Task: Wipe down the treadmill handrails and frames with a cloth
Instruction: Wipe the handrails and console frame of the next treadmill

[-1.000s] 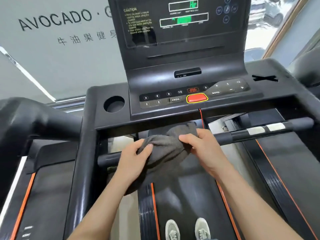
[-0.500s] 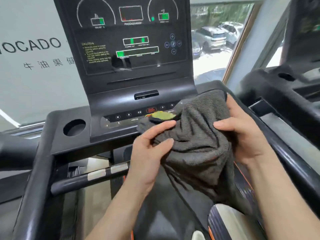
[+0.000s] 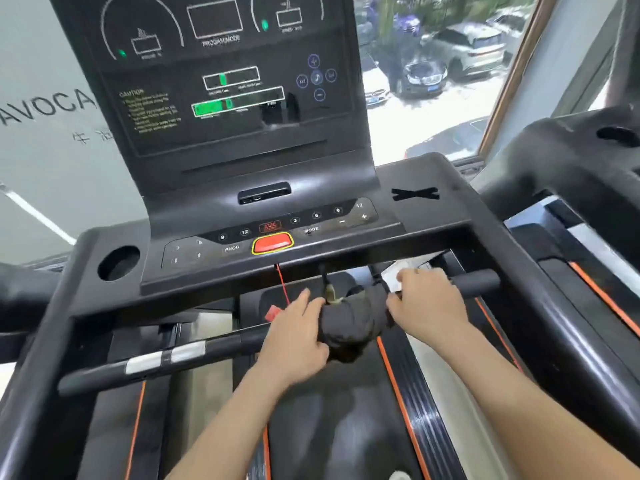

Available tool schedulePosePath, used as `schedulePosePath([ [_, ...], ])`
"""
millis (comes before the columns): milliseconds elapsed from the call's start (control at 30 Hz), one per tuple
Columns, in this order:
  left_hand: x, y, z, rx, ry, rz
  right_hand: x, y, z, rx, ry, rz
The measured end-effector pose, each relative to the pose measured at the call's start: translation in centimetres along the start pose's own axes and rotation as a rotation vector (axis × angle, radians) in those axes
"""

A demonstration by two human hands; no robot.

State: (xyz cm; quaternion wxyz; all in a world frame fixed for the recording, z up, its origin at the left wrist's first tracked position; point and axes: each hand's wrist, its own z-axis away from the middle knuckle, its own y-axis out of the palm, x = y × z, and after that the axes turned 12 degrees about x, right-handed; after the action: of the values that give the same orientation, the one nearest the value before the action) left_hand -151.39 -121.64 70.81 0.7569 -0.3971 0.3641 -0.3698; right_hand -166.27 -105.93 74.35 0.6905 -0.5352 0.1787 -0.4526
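Head view: looking down over a treadmill console [image 3: 242,98] toward the belt [image 3: 329,427].
Cloth [image 3: 349,320]: dark grey, bunched and wrapped over the front handrail [image 3: 156,362], just past centre toward 5 o'clock, below the console's front edge.
Left hand [image 3: 294,341]: at the cloth's 9 o'clock end, fingers curled over the top and clasping the cloth against the rail.
Right hand [image 3: 426,303]: at the cloth's 3 o'clock end, fingers curled over the front handrail, thumb touching the cloth's edge.
Front handrail: a black bar that crosses the frame from 8 o'clock up toward 3 o'clock, with silver sensor plates [image 3: 166,356] on its left stretch and another showing just beside the right fingers.
Cup holder [image 3: 118,263]: a round recess in the console shelf at 9 o'clock; its inside is dark, contents cannot be told.
Tape cross [image 3: 415,194]: black strips on the shelf at 2 o'clock.
Stop button [image 3: 272,243]: red with a yellow rim, mid-console, at 12 o'clock of the left hand.
Safety cord [image 3: 283,285]: thin and red, hanging under the button, with a red clip [image 3: 272,312] just beside the left fingers.
Window [image 3: 464,50]: at 1 o'clock, parked cars outside.
Neighbouring treadmill [image 3: 571,150]: at 3 o'clock, black.
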Motion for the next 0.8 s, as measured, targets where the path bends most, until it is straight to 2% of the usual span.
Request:
schedulePosePath([
  [67,0.3,1.2,0.5,-0.049,0.076,-0.142,0.4,0.4,0.3,-0.039,-0.115,0.115],
  [133,0.6,1.3,0.5,-0.068,0.095,-0.138,2.4,1.8,0.6,0.049,-0.322,0.196],
  [200,1.1,0.5,0.4,-0.044,0.111,0.101,4.8,4.7,0.2,0.141,-0.433,0.346],
  [267,2.1,-0.5,0.6,-0.074,0.032,0.366,7.1,6.5,-1.0,0.172,-0.468,0.431],
  [300,3.0,-0.7,0.6,-0.111,-0.026,0.409,8.1,6.7,-1.9,0.167,-0.489,0.413],
  [400,4.7,-0.7,0.7,-0.116,-0.112,0.203,10.1,6.4,-4.4,0.159,-0.633,0.394],
  [500,5.2,0.0,0.6,-0.142,-0.104,0.137,9.1,5.7,-4.9,0.112,-0.730,0.383],
  [600,5.8,0.9,0.8,-0.248,-0.050,0.070,5.0,4.8,-4.6,0.075,-0.695,0.319],
  [733,6.1,1.4,0.0,-0.277,-0.059,0.012,-3.0,2.0,-5.3,-0.004,-0.339,0.356],
  [800,6.1,2.0,-0.5,-0.256,-0.025,-0.054,-2.8,2.0,-5.7,-0.019,-0.259,0.421],
])
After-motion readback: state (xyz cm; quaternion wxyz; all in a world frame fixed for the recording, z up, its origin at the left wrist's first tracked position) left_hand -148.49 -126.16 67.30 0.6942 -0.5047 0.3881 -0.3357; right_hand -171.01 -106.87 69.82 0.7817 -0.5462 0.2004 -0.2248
